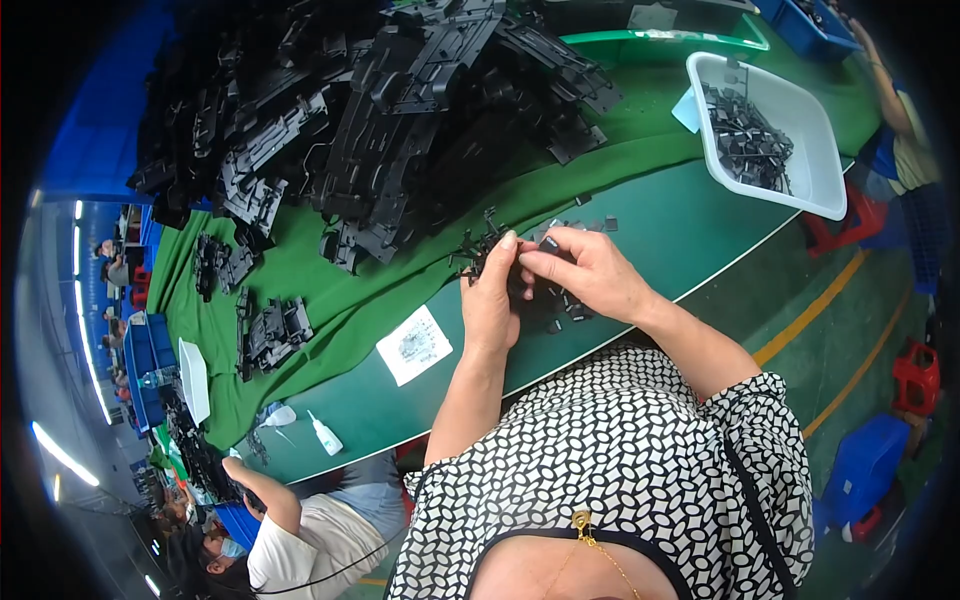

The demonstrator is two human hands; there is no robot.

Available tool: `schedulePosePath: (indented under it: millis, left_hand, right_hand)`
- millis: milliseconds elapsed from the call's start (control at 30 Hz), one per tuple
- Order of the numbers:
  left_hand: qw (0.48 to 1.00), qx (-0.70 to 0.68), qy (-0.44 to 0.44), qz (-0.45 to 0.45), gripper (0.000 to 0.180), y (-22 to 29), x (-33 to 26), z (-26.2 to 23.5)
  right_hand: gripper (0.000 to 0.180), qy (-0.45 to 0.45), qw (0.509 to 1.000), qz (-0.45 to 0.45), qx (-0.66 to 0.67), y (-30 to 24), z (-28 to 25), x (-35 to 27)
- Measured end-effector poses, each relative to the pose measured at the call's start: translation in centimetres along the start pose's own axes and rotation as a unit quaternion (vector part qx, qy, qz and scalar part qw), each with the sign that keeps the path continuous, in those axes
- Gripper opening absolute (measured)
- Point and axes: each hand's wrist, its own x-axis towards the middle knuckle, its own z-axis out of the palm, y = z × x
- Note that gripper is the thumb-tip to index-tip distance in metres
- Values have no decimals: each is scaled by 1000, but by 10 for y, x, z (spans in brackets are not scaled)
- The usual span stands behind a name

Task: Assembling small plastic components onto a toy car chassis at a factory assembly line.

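Observation:
Both my hands meet over the near edge of the green table (690, 230). My left hand (488, 310) is closed around a black plastic part (476, 252) with thin prongs, which sticks out past the thumb. Just beside it, my right hand (600, 280) pinches a small black piece (548, 244) between thumb and fingertips. My fingers partly hide where the two pieces come together. Several small dark pieces (572, 308) lie on the table under and around my hands. To the left of my left wrist lies a white square sheet with dark marks (415, 345).
A large heap of black molded plastic panels (400, 110) rests on green cloth (330, 310) ahead. At the right stands a white bin (822, 180) of small black parts, with a green crate (660, 45) behind. A small white bottle (324, 435) lies left, near a co-worker (320, 540).

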Motion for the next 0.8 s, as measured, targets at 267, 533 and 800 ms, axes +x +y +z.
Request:
schedulePosePath:
  millis: [267, 533, 800]
  left_hand:
    - [988, -131, -65, -57, 20, 1, 0, -7]
    - [999, 12, -13, 43, 15, 0, -2, 3]
    - [995, -68, -48, -47, 14, 4, -2, -2]
  right_hand:
    - [24, -67, 982, 61, 164, -19, -6, 2]
    - [25, 17, 999, 20, 46, -10, -11, 3]
    - [25, 19, 996, 36, 77, -15, -18, 4]
